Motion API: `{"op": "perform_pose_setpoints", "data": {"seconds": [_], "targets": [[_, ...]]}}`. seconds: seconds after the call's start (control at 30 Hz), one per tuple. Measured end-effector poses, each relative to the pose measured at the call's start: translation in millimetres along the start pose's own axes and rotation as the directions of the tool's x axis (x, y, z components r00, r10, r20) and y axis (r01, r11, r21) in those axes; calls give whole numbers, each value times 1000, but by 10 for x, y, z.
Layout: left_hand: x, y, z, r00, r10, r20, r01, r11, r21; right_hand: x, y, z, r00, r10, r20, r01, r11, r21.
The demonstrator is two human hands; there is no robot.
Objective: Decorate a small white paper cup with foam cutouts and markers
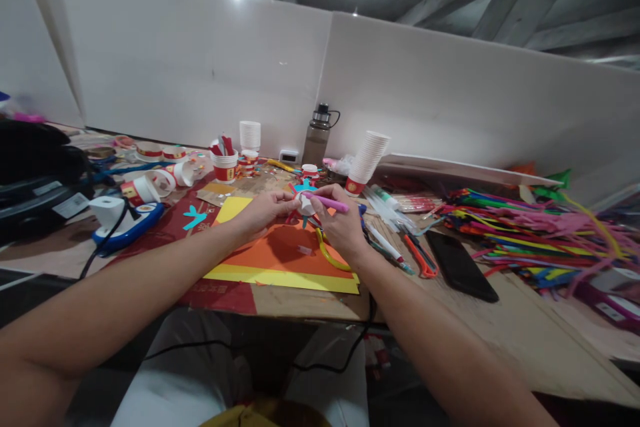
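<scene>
Over the colored paper, my left hand (265, 212) pinches the edge of a small paper craft with blue and red strips (305, 185) spreading from it. A white, crumpled-looking part (306, 205) of it faces me; how the parts join is too small to tell. My right hand (345, 225) is closed around a pink marker (331, 203), its tip end close to the white part. Beneath both hands lie orange paper (280, 250) and a yellow sheet (235, 272). Yellow-handled scissors (327, 255) rest by my right hand, partly hidden by it.
A bottle (317, 137) and stacked paper cups (367, 159) stand at the back. To the right lie a black phone (461, 267), a red-handled tool (421, 259) and many pipe cleaners (530, 227). A blue-based device (127, 227) and a blue paper cutout (195, 217) are left.
</scene>
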State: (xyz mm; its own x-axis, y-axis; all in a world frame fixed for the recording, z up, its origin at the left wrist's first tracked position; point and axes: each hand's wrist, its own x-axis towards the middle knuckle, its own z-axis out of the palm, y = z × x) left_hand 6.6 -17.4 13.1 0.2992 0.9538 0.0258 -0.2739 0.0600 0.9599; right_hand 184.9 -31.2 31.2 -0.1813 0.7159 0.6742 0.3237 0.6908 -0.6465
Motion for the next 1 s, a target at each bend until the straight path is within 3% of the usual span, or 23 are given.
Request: {"op": "perform_pose_setpoints", "data": {"seconds": [1.0], "targets": [[34, 87, -96, 986, 134, -103, -130, 991, 38, 16, -5, -34, 1000, -20, 15, 22, 988, -150]]}}
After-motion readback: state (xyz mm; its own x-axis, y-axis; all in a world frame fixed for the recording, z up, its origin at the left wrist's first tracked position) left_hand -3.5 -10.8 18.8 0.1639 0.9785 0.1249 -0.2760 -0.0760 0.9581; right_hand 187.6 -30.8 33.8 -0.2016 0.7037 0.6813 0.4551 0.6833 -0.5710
